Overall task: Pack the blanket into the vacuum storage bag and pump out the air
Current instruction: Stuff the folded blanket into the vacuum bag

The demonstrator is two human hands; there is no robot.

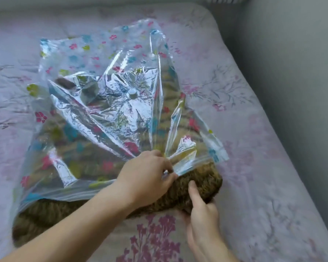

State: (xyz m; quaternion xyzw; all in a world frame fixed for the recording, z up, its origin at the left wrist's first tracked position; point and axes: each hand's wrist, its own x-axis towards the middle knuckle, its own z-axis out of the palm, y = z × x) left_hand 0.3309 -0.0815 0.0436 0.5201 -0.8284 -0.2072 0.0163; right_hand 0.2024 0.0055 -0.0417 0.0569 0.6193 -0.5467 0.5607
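A clear vacuum storage bag (pixel 102 87) printed with coloured paw marks lies crumpled on the bed, its mouth facing me. A brown striped blanket (pixel 203 182) is mostly inside it, with its near edge sticking out of the mouth at the right and at the lower left. My left hand (pixel 146 176) pinches the upper lip of the bag's mouth and lifts it. My right hand (pixel 201 210) grips the blanket's protruding right end, thumb on top. A round grey valve (pixel 133 94) shows on the bag's upper layer.
The bed (pixel 254 129) carries a pale lilac floral cover. Its right edge runs diagonally beside a grey wall (pixel 301 72). A darker pink flower print (pixel 153 239) lies near me between my arms.
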